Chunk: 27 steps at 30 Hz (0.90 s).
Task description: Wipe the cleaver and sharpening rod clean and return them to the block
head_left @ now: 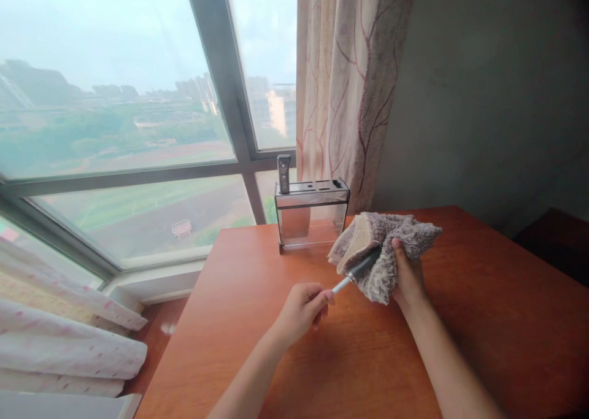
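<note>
My left hand [307, 308] pinches the thin pale end of a slim utensil [340, 285], its fingers closed. The utensil's wider dark part [365, 264] runs into the folds of a grey-brown towel [407, 235] with a beige band, and its far end is hidden there. Its exact kind does not show. My right hand [408, 276] grips the towel from the right side, thumb on top and the other fingers mostly covered by cloth. Both hands are above the brown wooden table [359, 357].
Beyond the towel, a clear-sided knife block [313, 189] stands at the table's back edge, with one dark perforated handle [284, 173] upright in its left end. Behind are a window [138, 180] and a patterned curtain [354, 81]. Another curtain [69, 339] hangs at lower left.
</note>
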{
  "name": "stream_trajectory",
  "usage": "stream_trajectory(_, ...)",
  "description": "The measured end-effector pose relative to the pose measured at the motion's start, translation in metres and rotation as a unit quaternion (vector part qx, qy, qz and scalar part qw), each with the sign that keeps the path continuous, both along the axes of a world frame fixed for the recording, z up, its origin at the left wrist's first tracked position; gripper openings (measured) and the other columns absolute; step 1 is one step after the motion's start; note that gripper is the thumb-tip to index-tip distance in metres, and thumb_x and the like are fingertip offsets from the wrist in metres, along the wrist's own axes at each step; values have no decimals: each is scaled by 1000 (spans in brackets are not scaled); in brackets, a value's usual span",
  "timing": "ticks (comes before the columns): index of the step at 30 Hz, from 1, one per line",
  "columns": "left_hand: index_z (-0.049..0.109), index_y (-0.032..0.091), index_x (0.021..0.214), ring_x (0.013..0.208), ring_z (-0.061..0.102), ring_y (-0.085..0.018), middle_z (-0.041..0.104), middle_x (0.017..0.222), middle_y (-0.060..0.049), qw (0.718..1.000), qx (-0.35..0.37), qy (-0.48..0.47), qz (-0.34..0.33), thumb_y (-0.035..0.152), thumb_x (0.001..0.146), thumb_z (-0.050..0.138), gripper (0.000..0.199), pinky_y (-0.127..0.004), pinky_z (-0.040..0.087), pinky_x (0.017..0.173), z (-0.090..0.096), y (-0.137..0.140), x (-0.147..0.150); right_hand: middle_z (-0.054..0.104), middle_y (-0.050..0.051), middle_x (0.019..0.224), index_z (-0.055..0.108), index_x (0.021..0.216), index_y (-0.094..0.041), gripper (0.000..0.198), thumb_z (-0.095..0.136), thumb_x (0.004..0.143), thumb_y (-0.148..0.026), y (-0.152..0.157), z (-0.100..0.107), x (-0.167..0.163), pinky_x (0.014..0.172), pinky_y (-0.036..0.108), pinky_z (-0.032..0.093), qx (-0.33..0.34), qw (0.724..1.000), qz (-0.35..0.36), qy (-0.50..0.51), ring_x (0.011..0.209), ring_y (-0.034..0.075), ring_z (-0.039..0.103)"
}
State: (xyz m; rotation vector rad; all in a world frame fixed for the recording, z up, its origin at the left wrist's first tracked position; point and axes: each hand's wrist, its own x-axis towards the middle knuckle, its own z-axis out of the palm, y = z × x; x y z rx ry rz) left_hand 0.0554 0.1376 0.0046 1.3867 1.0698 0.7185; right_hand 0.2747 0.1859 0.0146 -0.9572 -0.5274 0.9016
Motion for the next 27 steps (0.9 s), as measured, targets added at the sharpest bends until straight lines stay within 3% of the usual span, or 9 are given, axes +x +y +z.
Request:
stream_trajectory(3, 61, 11, 72, 35, 36, -6, 48, 47, 3, 996, -64, -49, -31, 61, 80, 53, 50, -19, 23, 36, 4, -2, 3, 71, 6, 105, 63, 113, -21, 56, 70, 69, -55, -1, -1, -3, 89, 42, 50, 11, 998, 48, 25, 103, 25, 63)
stream_trajectory(8, 60, 11, 74, 37, 32, -5, 49, 48, 3, 987, -99, -118, -48, 65, 78, 52, 54, -20, 20, 36, 5, -4, 10, 72, 9, 102, 67, 103, -25, 63, 56, 67, -75, -14, -7, -16, 85, 50, 52, -4, 972, 226, 70, 103, 31, 63)
stream_trajectory(12, 51, 15, 65, 37, 29, -4, 49, 48, 3, 986, -84, -137, -33, 63, 78, 55, 50, -20, 19, 37, 1, -6, 13, 73, 9, 98, 67, 101, -25, 58, 67, 63, -68, -24, -10, -28, 86, 53, 51, 4, 951, 300, 71, 103, 33, 63)
stream_trajectory(16, 49, 16, 64, 38, 32, -6, 48, 51, 2, 995, -44, -80, -28, 59, 84, 47, 47, -22, 21, 40, -2, -8, 18, 72, 7, 104, 62, 112, -22, 59, 72, 65, -56, -20, -7, -34, 90, 48, 49, 10, 972, 221, 74, 108, 30, 62)
stream_trajectory(19, 56, 15, 71, 49, 40, -10, 49, 58, 1, 995, 97, 28, 8, 49, 85, 51, 36, -23, 27, 49, -3, -9, 21, 69, 6, 110, 58, 120, -22, 59, 71, 70, -49, -14, 0, -34, 91, 43, 49, 17, 989, 128, 66, 108, 27, 61)
stream_trajectory(22, 60, 17, 76, 59, 41, -12, 49, 63, 1, 961, 229, 142, 62, 41, 87, 51, 28, -24, 27, 56, -3, -10, 20, 67, 4, 116, 56, 123, -23, 54, 68, 76, -46, -10, 9, -34, 94, 39, 48, 39, 996, 50, 56, 111, 24, 59)
stream_trajectory(24, 60, 17, 76, 59, 39, -12, 47, 62, 1, 954, 242, 156, 78, 40, 90, 45, 30, -25, 26, 56, -2, -11, 19, 66, 5, 118, 55, 124, -23, 53, 64, 78, -47, -9, 14, -34, 95, 40, 47, 47, 996, 46, 52, 113, 24, 58)
stream_trajectory(27, 59, 16, 73, 58, 32, -11, 37, 59, 3, 975, 192, 81, 70, 46, 90, 44, 38, -25, 23, 54, -3, -12, 21, 65, 6, 120, 54, 126, -24, 55, 60, 80, -54, -8, 20, -33, 96, 43, 46, 53, 992, 103, 57, 115, 25, 57)
